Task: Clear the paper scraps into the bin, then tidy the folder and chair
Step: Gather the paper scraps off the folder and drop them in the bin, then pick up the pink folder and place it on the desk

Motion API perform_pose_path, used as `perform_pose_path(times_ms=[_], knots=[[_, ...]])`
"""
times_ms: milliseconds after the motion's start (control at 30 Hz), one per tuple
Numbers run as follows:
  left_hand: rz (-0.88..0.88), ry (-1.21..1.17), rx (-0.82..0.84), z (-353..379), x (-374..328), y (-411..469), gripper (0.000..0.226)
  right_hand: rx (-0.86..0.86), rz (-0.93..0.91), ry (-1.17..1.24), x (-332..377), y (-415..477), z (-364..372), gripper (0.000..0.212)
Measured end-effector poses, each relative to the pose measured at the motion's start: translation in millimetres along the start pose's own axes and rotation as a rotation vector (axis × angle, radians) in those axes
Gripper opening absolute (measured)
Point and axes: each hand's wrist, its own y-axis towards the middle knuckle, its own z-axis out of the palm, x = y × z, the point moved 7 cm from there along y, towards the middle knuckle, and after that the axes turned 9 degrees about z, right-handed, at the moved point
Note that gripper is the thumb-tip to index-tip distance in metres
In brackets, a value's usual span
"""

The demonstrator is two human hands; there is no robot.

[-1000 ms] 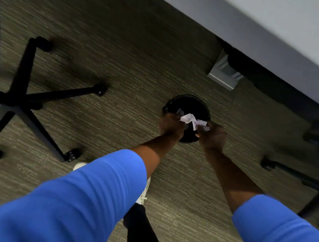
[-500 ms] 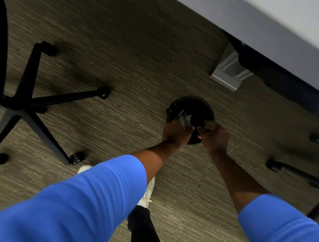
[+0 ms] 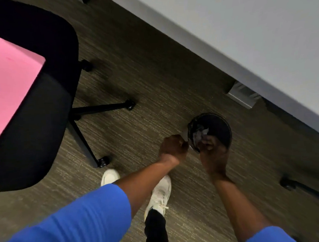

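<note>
A round black bin stands on the carpet below the desk edge, with crumpled white paper scraps lying inside it. My right hand reaches over the bin's near rim, its fingertips at the scraps; whether it grips them is unclear. Just left of the rim, my left hand is curled into a fist with nothing visible in it. A pink folder lies on the seat of a black office chair at the left.
A white desk runs diagonally across the upper right, with a grey leg foot near the bin. Another chair's black base shows at the right edge. My white shoes stand on the carpet below my hands.
The scraps went from between both hands into the bin. My left hand pulled back from the rim. The view swung left, bringing the chair seat and pink folder into sight.
</note>
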Motion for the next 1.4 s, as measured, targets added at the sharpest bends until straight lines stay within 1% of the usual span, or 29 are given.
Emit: perform_pose_path(times_ms=[100, 167, 233, 300, 333, 433, 467, 567, 700, 833, 900, 967, 1067, 1133, 1167, 1200, 1267, 1333, 1400], knots=[[-0.062, -0.005, -0.036, -52.8, 20.1, -11.6, 0.028, 0.016, -0.050, -0.047, 36.9, -20.3, 19.9, 0.010], [-0.103, -0.013, -0.106, -97.4, 34.8, -23.0, 0.027, 0.107, -0.024, -0.035, 60.4, -33.3, 43.6, 0.012], [-0.134, -0.005, -0.170, -143.8, 46.1, -35.8, 0.025, 0.240, 0.010, 0.022, 86.9, -51.6, 72.1, 0.022], [-0.158, 0.000, -0.222, -190.3, 53.9, -49.6, 0.018, 0.307, 0.008, 0.046, 115.2, -72.9, 97.1, 0.035], [-0.154, -0.002, -0.251, -212.8, 56.2, -55.7, 0.017, 0.336, 0.010, 0.053, 129.4, -84.5, 109.2, 0.035], [-0.117, -0.007, -0.344, -280.1, 60.5, -71.6, 0.022, 0.395, -0.033, 0.095, 173.9, -117.7, 145.2, 0.012], [-0.105, -0.003, -0.371, -302.2, 62.9, -76.9, 0.023, 0.408, -0.064, 0.116, 189.3, -130.2, 156.1, 0.010], [-0.076, 0.013, -0.473, -369.5, 75.4, -92.3, 0.025, 0.491, -0.107, 0.172, 228.9, -167.9, 190.2, 0.010], [-0.067, 0.011, -0.636, -448.4, 108.4, -113.5, 0.023, 0.611, -0.104, 0.242, 264.9, -210.6, 232.9, 0.006], [-0.129, 0.104, -0.744, -512.0, 157.4, -130.3, 0.023, 0.681, 0.028, 0.360, 285.7, -239.4, 267.7, 0.010], [-0.204, 0.172, -0.751, -538.8, 187.8, -136.3, 0.027, 0.672, 0.111, 0.410, 292.3, -247.8, 279.1, 0.016], [-0.319, 0.239, -0.708, -559.3, 219.5, -141.6, 0.048, 0.658, 0.179, 0.426, 297.4, -253.6, 287.7, 0.024], [-0.486, 0.311, -0.546, -572.6, 262.5, -147.3, 0.087, 0.664, 0.247, 0.421, 303.8, -259.9, 298.4, 0.036], [-0.533, 0.320, -0.429, -572.3, 282.6, -147.4, 0.101, 0.668, 0.251, 0.383, 308.0, -262.8, 306.1, 0.045], [-0.539, 0.287, -0.400, -571.3, 289.4, -147.3, 0.105, 0.664, 0.239, 0.352, 310.0, -263.8, 309.8, 0.050], [-0.540, 0.256, -0.394, -570.3, 293.9, -147.7, 0.107, 0.654, 0.219, 0.311, 311.7, -264.3, 313.0, 0.056], [-0.542, 0.287, -0.414, -569.8, 296.2, -148.1, 0.104, 0.616, 0.167, 0.205, 314.3, -263.6, 317.4, 0.067], [-0.546, 0.335, -0.446, -569.8, 293.7, -148.5, 0.090, 0.571, 0.127, 0.121, 314.9, -262.2, 318.8, 0.073], [-0.539, 0.295, -0.467, -568.5, 291.7, -148.2, 0.078, 0.538, 0.095, 0.074, 316.2, -261.9, 318.2, 0.071]])
